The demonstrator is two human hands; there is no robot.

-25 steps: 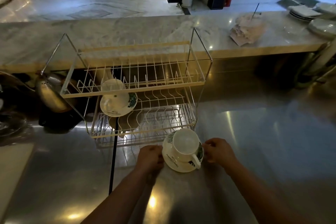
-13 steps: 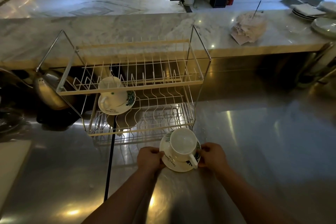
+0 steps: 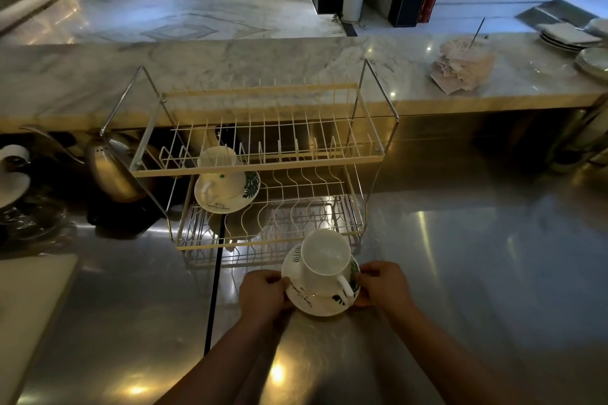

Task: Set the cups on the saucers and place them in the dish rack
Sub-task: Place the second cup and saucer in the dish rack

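Observation:
A white cup point(image 3: 324, 265) stands upright on a white saucer point(image 3: 306, 301) with green leaf print, just in front of the two-tier wire dish rack point(image 3: 263, 168). My left hand point(image 3: 263, 294) grips the saucer's left rim and my right hand point(image 3: 383, 284) grips its right rim. The cup's handle points toward me and to the right. A second cup point(image 3: 218, 168) on its saucer point(image 3: 230, 197) sits in the left part of the rack's lower tier, partly hidden behind the upper tier's front bar.
A steel kettle point(image 3: 112, 171) stands left of the rack. Behind runs a marble counter point(image 3: 230, 59) with a paper stack point(image 3: 464, 66) and stacked plates point(image 3: 589, 52) at far right. A pale board point(image 3: 26, 306) lies at the left on the steel worktop point(image 3: 460, 273).
Both hands closed in on the saucer's rims and took hold of it; the cup and saucer now appear slightly raised toward the rack.

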